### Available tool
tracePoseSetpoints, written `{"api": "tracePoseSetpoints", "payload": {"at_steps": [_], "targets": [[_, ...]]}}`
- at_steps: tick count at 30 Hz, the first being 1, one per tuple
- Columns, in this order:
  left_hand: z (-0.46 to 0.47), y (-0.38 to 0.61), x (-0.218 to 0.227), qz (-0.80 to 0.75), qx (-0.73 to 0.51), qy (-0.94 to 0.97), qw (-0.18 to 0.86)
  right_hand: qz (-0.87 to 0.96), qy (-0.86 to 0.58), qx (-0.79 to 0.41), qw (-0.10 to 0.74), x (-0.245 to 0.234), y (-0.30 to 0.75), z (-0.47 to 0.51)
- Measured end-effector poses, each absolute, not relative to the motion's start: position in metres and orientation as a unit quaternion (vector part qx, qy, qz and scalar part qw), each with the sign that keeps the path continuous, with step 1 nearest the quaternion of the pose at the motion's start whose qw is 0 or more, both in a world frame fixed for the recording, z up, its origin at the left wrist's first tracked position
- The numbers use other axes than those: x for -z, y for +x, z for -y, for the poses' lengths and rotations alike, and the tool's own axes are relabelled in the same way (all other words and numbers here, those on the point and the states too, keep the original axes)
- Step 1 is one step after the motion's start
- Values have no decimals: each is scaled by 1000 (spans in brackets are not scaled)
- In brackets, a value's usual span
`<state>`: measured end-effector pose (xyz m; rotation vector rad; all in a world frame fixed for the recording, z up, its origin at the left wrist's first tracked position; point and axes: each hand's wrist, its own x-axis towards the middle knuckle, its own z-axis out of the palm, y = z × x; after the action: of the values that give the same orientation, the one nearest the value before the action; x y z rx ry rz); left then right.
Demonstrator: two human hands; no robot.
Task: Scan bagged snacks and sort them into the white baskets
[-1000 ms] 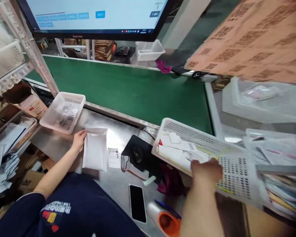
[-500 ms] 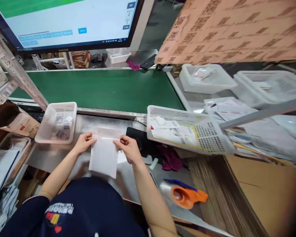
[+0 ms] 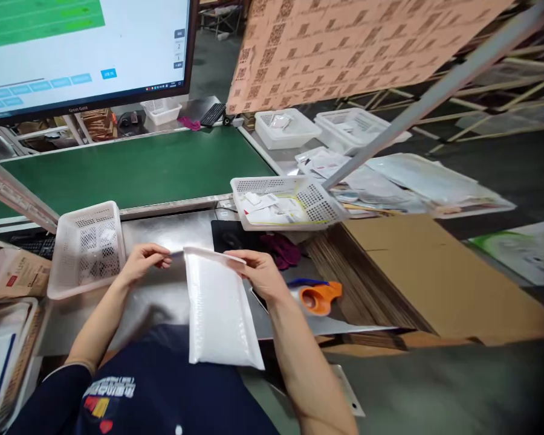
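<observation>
My right hand (image 3: 260,275) grips the top right corner of a white padded mailer bag (image 3: 220,311), which hangs down over the steel bench toward my body. My left hand (image 3: 142,263) is at the bag's top left, fingers curled and pinched at or just beside the bag's open edge; whether it touches the bag is unclear. An empty-looking white perforated basket (image 3: 84,248) stands just left of my left hand. A second white basket (image 3: 285,202) holding papers and labels sits beyond my right hand.
A green conveyor belt (image 3: 127,169) runs behind the bench under a monitor (image 3: 77,48). An orange tape dispenser (image 3: 317,296) and magenta cloth (image 3: 283,251) lie right of my hand. Flat cardboard sheets (image 3: 417,278) are stacked at the right; more trays and bags lie beyond.
My right hand left the paper-filled basket and took the bag's top edge. The bag was lifted off the bench and now hangs lower and longer. My view swung right.
</observation>
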<state>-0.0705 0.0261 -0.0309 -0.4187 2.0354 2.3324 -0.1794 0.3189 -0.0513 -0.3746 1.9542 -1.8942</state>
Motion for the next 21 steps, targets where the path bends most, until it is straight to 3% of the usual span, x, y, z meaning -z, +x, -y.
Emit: {"api": "tracePoseSetpoints", "payload": {"at_steps": [7, 21], "targets": [[-44, -79, 24, -627, -771, -80, 79, -687, -137, 681, 213, 39, -167, -304], [-36, -55, 7, -749, -661, -41, -11, -597, -132, 723, 320, 40, -173, -292]]}}
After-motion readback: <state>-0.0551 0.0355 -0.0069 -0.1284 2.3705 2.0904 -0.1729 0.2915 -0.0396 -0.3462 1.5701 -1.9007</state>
